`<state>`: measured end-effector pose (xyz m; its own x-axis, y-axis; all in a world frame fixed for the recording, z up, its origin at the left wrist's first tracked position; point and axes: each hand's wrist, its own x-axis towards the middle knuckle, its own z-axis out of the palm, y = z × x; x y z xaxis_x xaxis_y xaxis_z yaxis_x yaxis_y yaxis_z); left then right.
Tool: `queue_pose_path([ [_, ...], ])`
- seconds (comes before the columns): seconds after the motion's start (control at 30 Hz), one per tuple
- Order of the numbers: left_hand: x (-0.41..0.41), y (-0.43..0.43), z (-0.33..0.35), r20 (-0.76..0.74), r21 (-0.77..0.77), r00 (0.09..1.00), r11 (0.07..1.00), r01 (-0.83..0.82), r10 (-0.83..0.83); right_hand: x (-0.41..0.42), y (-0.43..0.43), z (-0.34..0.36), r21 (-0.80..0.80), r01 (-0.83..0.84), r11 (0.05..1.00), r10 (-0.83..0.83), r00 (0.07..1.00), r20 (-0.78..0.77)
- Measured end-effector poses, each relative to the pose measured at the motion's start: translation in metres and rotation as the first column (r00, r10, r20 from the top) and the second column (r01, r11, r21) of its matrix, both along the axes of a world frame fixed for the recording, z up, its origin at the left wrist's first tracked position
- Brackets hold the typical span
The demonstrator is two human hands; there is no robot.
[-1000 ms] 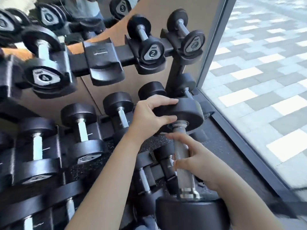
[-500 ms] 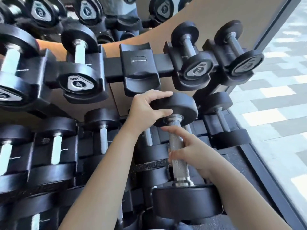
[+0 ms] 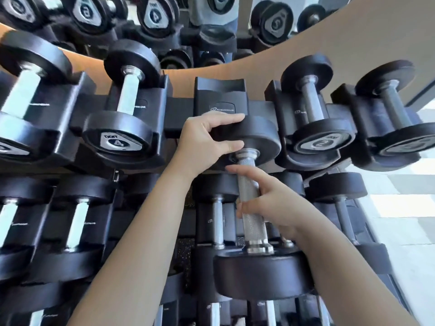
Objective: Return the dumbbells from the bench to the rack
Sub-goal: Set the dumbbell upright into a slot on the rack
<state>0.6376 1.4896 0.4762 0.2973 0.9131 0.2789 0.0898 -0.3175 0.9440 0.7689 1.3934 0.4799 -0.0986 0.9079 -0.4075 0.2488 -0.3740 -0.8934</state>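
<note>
I hold a black dumbbell with a knurled silver handle in front of the rack. My left hand grips its far head, thumb under and fingers over the rim. My right hand is wrapped round the handle from the right, index finger stretched out. The far head sits just below an empty black cradle on the rack's top row. The near head hangs low, close to me.
Top row holds a dumbbell marked 4 left of the cradle and one marked 2 right of it. Lower rows carry several more dumbbells. A mirror above reflects the rack. A window and paved ground lie right.
The dumbbell has risen from the middle row up to the empty top-row cradle. Both hands kept their hold, and my view moved closer to the rack.
</note>
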Motion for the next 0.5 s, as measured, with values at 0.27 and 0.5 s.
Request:
queue_pose_path([
  [0.27, 0.000, 0.066, 0.011, 0.037, 0.059, 0.998, 0.996, -0.060, 0.058, 0.007, 0.079, 0.008, 0.003, -0.042, 0.999, 0.042, 0.999, -0.025],
  [0.5, 0.010, 0.131, 0.020, -0.023, 0.143, 0.998, 0.988, -0.060, 0.064, 0.010, 0.143, 0.015, 0.000, -0.011, 1.000, 0.011, 0.999, -0.045],
])
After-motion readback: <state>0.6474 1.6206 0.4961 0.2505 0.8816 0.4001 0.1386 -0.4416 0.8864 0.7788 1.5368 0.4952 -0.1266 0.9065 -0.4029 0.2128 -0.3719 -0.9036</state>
